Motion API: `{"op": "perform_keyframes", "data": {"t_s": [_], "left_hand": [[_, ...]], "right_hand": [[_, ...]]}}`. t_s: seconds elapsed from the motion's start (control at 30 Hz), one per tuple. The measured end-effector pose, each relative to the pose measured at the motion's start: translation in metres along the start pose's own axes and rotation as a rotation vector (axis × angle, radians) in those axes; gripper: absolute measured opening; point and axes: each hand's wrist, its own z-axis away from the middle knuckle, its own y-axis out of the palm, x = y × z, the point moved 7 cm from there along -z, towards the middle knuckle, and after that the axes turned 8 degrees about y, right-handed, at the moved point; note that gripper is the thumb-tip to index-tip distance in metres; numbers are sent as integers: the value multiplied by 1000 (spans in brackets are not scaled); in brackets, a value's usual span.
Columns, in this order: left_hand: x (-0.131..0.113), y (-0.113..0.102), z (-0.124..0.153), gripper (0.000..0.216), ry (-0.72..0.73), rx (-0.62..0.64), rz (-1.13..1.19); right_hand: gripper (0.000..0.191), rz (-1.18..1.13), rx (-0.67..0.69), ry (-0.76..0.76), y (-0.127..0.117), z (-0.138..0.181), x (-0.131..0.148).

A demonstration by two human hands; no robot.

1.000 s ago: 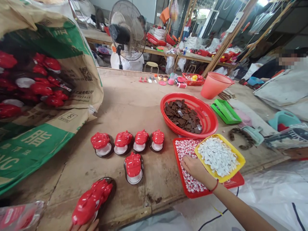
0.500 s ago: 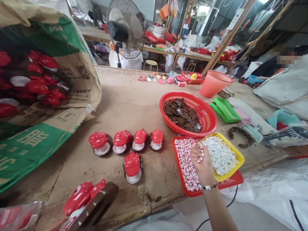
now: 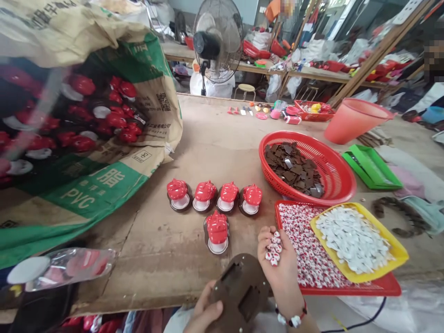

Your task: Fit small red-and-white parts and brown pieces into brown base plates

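1. A worn wooden counter (image 3: 152,273) carries the work, with a printed PVC sack (image 3: 104,194) slumped open along its left side.
2. Beyond your hands, a red mesh basket (image 3: 338,171) holds dark brown flakes. A red tray (image 3: 385,289) of red-and-white pieces lies just in front of it, with a yellow tray (image 3: 398,252) of white pieces resting on top.
3. Five red-topped figures (image 3: 217,230) on dark round bases stand nearby, four in a row and one ahead.
4. Your left hand (image 3: 204,312) clamps its grip on a dark brown moulded base (image 3: 243,296), slotted side up, at the counter's near edge. It looks light and stiff; hold it by the rim.
5. Your right hand (image 3: 277,273), palm up, curls its grip around small red-and-white pieces (image 3: 274,249) above the red tray. They look light and slippery, so keep the palm cupped.
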Motion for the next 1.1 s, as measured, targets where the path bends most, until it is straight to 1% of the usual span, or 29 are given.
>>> {"op": "perform_keyframes", "data": {"t_s": [0.03, 0.1, 0.2, 0.3, 0.4, 0.53, 0.63, 0.7, 0.97, 1.1], "left_hand": [[2, 11, -4, 34, -23, -1, 27], [4, 28, -13, 33, -21, -13, 37], [5, 49, -22, 35, 59, -16, 37], [4, 64, -23, 34, 138, -20, 45], [-1, 71, -19, 30, 206, -33, 16], [-7, 73, -16, 32, 269, -40, -44], [-7, 71, -17, 32, 278, -42, -57], [-5, 70, -18, 33, 277, -45, -57], [0, 67, -21, 33, 252, -53, -1], [0, 65, -21, 31, 229, -66, 41]], "right_hand": [[9, 38, 13, -58, 4, 4, 2], [12, 146, 66, -195, 12, 10, 6], [17, 307, 109, -422, 17, 18, 13], [19, 408, 96, -595, 16, 24, 20], [21, 449, 87, -686, 15, 25, 25], [24, 523, 126, -666, 16, 21, 20], [25, 545, 166, -646, 16, 20, 16], [26, 528, 167, -628, 14, 18, 15], [26, 363, 14, -430, 4, 9, 17], [29, 359, 23, -438, 5, 16, 20]]}}
